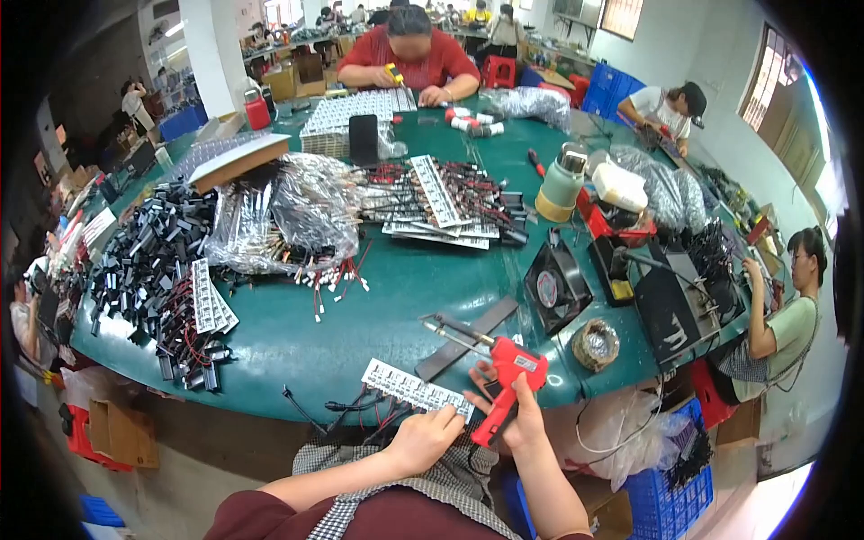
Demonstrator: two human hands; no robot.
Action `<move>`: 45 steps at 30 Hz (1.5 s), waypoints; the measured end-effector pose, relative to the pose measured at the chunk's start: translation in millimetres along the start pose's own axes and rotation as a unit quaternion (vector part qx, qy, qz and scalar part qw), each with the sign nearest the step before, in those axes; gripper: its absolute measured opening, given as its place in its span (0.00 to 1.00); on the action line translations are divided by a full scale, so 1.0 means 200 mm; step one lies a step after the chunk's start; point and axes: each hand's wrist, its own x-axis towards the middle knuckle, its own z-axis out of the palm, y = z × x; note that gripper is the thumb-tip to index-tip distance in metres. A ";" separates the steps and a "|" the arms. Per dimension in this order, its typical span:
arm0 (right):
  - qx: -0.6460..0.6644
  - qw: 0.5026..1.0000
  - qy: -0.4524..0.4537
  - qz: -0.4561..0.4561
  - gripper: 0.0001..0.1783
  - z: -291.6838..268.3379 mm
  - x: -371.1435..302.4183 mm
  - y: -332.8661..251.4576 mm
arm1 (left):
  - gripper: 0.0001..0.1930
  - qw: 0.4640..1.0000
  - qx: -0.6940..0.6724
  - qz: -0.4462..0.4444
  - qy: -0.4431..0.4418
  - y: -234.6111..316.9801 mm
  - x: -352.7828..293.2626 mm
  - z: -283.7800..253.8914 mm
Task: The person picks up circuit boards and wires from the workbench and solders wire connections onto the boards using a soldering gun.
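Observation:
My left hand (423,443) pinches the right end of a white printed circuit board strip (409,387) at the table's near edge. Black and red wires with black connectors (346,409) lie beside and under that strip. In my right hand (524,423) is a red soldering gun (519,364), held by its handle. Its thin metal tip points left, above a dark flat bar (477,335) on the green table (288,355). Some fingers of the right hand are spread behind the gun, close to the board's right end.
Black plastic housings (148,252) pile up at left, near a bag of wired parts (288,216). More board strips (436,202) lie mid-table. At right stand a small fan (555,283), a solder reel (595,345) and a green flask (562,184). A co-worker in red (409,58) sits opposite.

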 end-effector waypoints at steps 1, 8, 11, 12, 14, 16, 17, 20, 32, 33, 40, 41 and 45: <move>0.005 1.000 -0.003 0.008 0.33 -0.03 0.03 -0.01 | 0.06 1.000 -0.004 0.016 0.001 -0.03 0.03 0.03; -0.025 1.000 0.007 0.005 0.34 0.06 -0.14 0.08 | 0.07 0.998 -0.001 0.059 0.015 0.00 -0.10 -0.09; -0.019 1.000 0.004 0.012 0.34 0.05 -0.11 0.07 | 0.07 0.997 0.001 0.067 0.038 -0.02 -0.08 -0.11; -0.017 1.000 0.000 0.010 0.34 0.06 -0.11 0.07 | 0.07 0.998 0.008 0.058 0.030 -0.01 -0.09 -0.11; -0.017 1.000 -0.001 0.007 0.34 0.05 -0.12 0.08 | 0.07 0.997 0.023 0.057 0.036 0.00 -0.10 -0.10; -0.023 1.000 -0.010 0.003 0.34 0.04 -0.12 0.08 | 0.07 0.996 0.042 0.055 0.049 0.02 -0.10 -0.08; -0.007 1.000 -0.012 0.005 0.35 0.04 -0.12 0.09 | 0.07 0.997 0.036 0.052 0.039 0.03 -0.12 -0.06; 0.006 1.000 -0.016 0.002 0.35 0.04 -0.17 0.10 | 0.07 0.999 0.005 0.041 0.036 0.04 -0.16 -0.04; 0.025 1.000 -0.010 -0.014 0.30 0.04 -0.10 0.08 | 0.05 0.960 -0.195 -0.190 -0.069 0.00 -0.02 -0.10; 0.024 1.000 -0.015 -0.012 0.30 0.07 -0.08 0.07 | 0.06 0.940 -0.238 -0.227 -0.088 -0.02 0.01 -0.12; 0.016 0.999 0.010 -0.032 0.29 0.06 -0.11 0.09 | 0.04 0.947 -0.195 -0.242 -0.082 0.04 0.03 -0.13; 0.019 0.999 0.015 -0.032 0.29 0.05 -0.11 0.08 | 0.05 0.947 -0.208 -0.237 -0.056 0.04 0.03 -0.12; -0.032 0.996 0.049 -0.061 0.36 0.10 -0.20 0.10 | 0.10 0.988 -0.136 -0.017 0.076 -0.01 -0.13 -0.06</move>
